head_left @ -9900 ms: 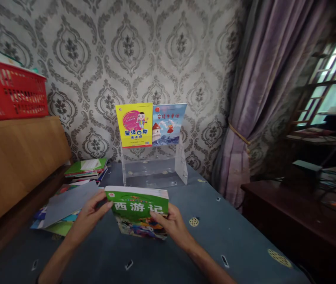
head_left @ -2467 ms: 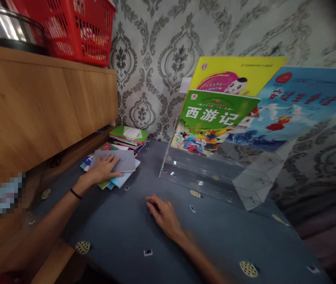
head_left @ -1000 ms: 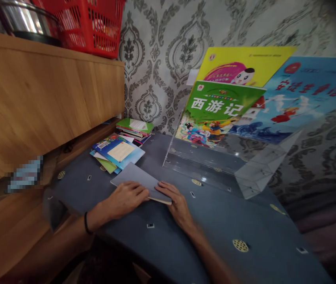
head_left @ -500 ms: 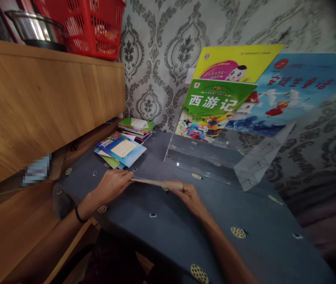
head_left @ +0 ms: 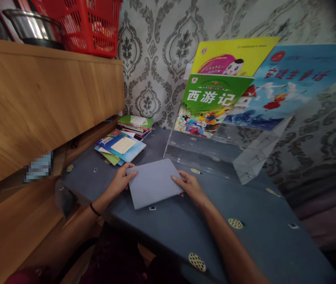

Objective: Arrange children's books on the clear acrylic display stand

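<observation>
Book [head_left: 154, 183] squarely between two hands: above the desk [head_left: 168, 227], close to its near edge, a person's left hand [head_left: 122, 177] grips one side, thumb on top, while the right hand [head_left: 189, 184] pinches the other, thumb above and fingers partly tucked beneath. Half a second ago only a pale edge faced the person; now the broad cover is tilted up toward them, which suggests a volume being turned and looked over rather than set down. It appears lifted off the desk and apart from the loose pile [head_left: 110, 157] by the desk's left edge, where a blue book [head_left: 134, 148], hidden under it moments ago, now lies on top. The held volume looks thin and flat, its plain grey-blue cover bearing no print that I can make out, its outline unbent. Toward the desk's far edge, a clear stand [head_left: 253, 157] carries a green book [head_left: 210, 104], a yellow book [head_left: 244, 57] and a seascape book [head_left: 292, 85], none touched by either hand.
</observation>
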### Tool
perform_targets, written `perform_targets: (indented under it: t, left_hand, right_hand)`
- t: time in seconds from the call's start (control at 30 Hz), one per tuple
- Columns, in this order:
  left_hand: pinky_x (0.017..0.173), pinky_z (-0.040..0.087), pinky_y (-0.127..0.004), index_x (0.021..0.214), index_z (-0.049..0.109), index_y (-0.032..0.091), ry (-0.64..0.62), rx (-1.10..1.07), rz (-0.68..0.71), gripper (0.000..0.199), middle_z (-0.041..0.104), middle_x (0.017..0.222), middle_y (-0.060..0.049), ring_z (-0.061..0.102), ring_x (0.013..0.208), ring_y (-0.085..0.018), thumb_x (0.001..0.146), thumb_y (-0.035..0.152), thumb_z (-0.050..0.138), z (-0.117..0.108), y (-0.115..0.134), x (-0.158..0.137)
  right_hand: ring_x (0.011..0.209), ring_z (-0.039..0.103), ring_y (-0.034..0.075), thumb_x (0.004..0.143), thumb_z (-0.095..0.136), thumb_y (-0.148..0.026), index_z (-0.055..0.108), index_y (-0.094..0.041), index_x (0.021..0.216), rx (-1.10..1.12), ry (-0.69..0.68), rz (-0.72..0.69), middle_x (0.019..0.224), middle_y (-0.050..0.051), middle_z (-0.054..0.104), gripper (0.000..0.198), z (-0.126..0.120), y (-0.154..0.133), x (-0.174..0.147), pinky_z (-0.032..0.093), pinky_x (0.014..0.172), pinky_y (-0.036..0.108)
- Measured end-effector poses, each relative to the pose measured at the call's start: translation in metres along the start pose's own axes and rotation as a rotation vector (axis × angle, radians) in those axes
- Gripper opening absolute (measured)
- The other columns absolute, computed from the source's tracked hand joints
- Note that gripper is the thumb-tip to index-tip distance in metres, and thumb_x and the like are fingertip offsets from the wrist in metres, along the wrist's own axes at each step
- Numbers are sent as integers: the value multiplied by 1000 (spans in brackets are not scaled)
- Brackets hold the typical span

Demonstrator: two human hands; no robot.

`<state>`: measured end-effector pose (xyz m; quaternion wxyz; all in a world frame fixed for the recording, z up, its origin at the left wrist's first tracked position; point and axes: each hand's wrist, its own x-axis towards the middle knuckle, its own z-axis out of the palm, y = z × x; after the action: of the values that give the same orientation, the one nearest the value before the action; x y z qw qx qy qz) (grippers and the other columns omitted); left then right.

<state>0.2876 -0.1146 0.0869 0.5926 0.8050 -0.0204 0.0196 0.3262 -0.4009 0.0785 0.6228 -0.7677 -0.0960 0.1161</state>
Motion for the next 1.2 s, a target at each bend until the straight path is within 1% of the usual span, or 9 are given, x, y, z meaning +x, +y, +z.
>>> perform_targets:
  t: [0.13,0.23,0.47,0.6,0.77,0.87,1.0,1.07,1.2]
  left_hand:
    - [65,49,-28,100,59,19,5,342,91,19,63,81,0,58,65,-16,87,33,56,10,-19,9]
    - [84,49,-35,107,61,20,-20,557,153,20,70,96,-4,65,88,-23,92,28,51,12,-19,10]
    - [80,53,-39,128,57,17,-46,1019,71,33,71,113,-13,69,99,-30,101,27,42,20,10,1]
    - [85,54,-51,119,65,14,78,1339,211,33,67,122,-19,66,109,-36,98,17,40,39,16,-9]
    - [111,46,-55,133,60,19,-22,1193,645,38,61,143,-14,55,135,-31,100,24,43,83,-14,-8]
    - [111,48,-54,143,52,18,-136,1093,692,47,55,149,-15,53,138,-29,103,38,40,101,-32,-3]
    - [112,47,-55,147,50,19,-157,1060,710,50,52,152,-14,50,141,-30,104,42,39,105,-44,2]
    - [111,48,-55,147,50,19,-148,1068,719,50,52,152,-14,50,141,-30,103,42,40,105,-43,3]
    - [113,44,-59,151,44,22,-173,1055,749,50,54,150,-14,49,141,-32,104,36,42,103,-35,-2]
  right_hand:
    - [42,49,10,73,74,-57,59,-19,93,-221,2,144,60,-4,60,46,-7,8,3,39,35,21]
    - [47,52,12,77,73,-49,57,-19,88,-342,30,151,60,-4,59,35,-8,10,3,40,35,20]
    - [55,56,13,89,64,-40,61,-18,94,-579,27,152,67,-2,59,23,-6,-4,-6,40,45,22]
    - [65,63,16,91,63,-40,63,-16,106,-722,51,169,78,2,67,28,-6,-13,-13,43,55,24]
    - [83,72,25,92,62,-41,63,-19,120,-905,89,121,91,7,75,35,-5,-22,-23,49,70,31]
    - [95,73,31,92,63,-40,66,-20,119,-1073,151,103,101,12,77,34,-2,-26,-28,52,77,37]
    - [105,70,34,94,60,-32,69,-21,114,-1163,269,19,105,15,76,24,7,-31,-28,55,83,41]
    - [115,67,31,97,56,-30,68,-21,117,-1059,204,-110,117,14,73,26,15,-32,-24,55,90,39]
    - [141,48,25,104,42,-41,57,-16,140,-791,-116,-339,150,14,54,46,35,-22,-9,41,115,39]
